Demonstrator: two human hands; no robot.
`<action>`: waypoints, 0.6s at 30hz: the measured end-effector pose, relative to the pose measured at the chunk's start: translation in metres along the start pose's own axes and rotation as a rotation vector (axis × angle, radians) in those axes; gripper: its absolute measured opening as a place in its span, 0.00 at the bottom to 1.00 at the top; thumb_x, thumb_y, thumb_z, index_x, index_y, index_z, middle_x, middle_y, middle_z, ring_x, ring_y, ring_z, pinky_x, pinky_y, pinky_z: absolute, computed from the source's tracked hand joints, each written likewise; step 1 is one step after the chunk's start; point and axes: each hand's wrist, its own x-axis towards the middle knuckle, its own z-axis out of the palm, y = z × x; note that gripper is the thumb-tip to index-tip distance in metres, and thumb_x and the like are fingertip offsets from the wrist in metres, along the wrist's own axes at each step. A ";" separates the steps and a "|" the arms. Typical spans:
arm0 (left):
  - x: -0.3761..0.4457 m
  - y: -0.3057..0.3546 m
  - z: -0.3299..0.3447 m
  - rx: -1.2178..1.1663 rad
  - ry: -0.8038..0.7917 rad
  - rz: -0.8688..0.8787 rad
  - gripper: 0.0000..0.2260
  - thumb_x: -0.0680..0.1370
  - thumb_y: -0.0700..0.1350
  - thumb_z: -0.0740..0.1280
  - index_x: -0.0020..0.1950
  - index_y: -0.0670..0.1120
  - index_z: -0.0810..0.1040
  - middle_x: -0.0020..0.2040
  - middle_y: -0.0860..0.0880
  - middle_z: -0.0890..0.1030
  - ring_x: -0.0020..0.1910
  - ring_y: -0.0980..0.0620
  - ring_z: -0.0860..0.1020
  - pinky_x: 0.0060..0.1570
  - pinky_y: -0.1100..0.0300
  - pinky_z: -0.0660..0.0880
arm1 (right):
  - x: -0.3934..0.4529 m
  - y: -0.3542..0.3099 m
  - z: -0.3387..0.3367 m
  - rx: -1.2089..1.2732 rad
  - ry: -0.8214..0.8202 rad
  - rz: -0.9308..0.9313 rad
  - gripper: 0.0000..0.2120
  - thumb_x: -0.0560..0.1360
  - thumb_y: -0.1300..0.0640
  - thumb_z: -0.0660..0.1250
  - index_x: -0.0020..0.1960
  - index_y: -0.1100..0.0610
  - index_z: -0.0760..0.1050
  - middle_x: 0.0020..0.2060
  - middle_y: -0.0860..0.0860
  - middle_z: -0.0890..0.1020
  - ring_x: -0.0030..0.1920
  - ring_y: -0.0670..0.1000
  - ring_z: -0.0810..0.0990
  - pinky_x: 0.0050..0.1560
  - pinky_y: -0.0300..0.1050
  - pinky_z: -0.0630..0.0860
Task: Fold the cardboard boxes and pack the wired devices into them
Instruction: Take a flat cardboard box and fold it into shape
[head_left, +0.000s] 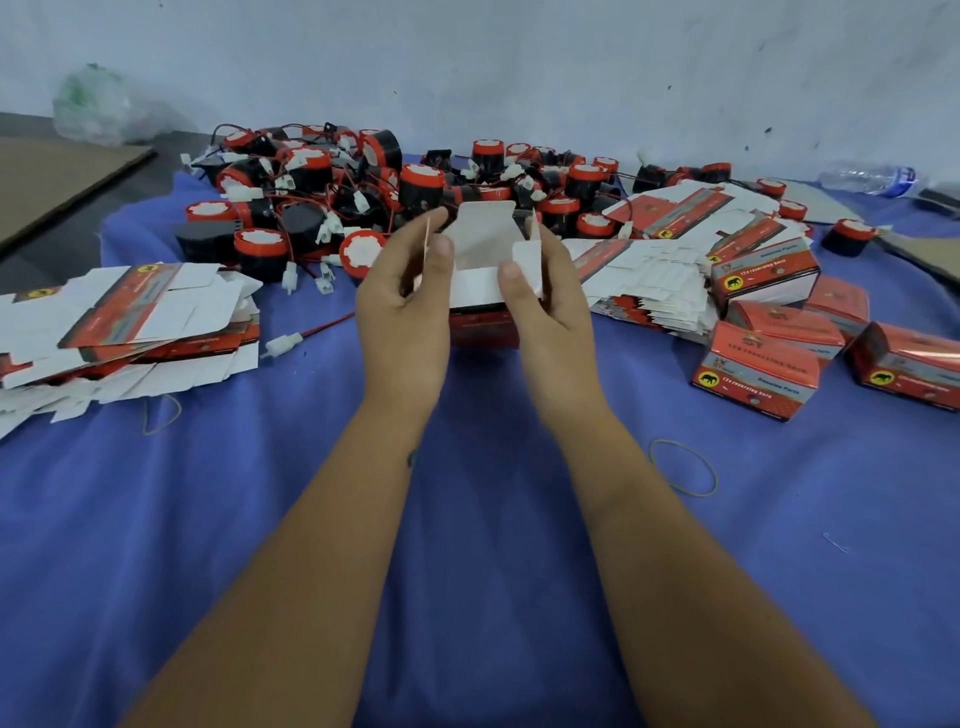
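Look at the folded red box (756, 375) right of your right hand (545, 296): you can read "Genuine Parts" and "12v reversing horn" beside a black elephant sign on a yellow disc. Other print is too blurred.

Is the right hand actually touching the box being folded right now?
Touching. The head view shows the right hand with its thumb pressed on a white flap of the open box and its fingers wrapped behind that side.
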 end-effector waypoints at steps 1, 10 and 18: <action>0.000 -0.001 0.000 -0.018 -0.044 -0.052 0.09 0.83 0.44 0.63 0.61 0.53 0.78 0.59 0.57 0.81 0.59 0.60 0.79 0.58 0.63 0.76 | 0.002 0.002 -0.002 0.018 0.014 0.027 0.17 0.80 0.57 0.63 0.69 0.50 0.70 0.65 0.48 0.77 0.65 0.46 0.75 0.64 0.44 0.74; -0.001 -0.001 0.004 -0.302 -0.198 -0.357 0.17 0.85 0.54 0.52 0.61 0.54 0.79 0.64 0.51 0.81 0.64 0.52 0.79 0.67 0.53 0.72 | 0.008 0.011 -0.011 0.158 0.072 0.258 0.13 0.77 0.65 0.65 0.59 0.53 0.75 0.55 0.51 0.82 0.55 0.50 0.80 0.53 0.46 0.79; -0.004 -0.001 0.009 -0.082 -0.277 -0.158 0.13 0.85 0.51 0.56 0.62 0.66 0.75 0.60 0.70 0.78 0.66 0.66 0.73 0.62 0.67 0.71 | 0.004 0.004 -0.005 0.268 0.088 0.330 0.15 0.78 0.67 0.63 0.59 0.50 0.74 0.57 0.53 0.81 0.60 0.57 0.79 0.61 0.54 0.77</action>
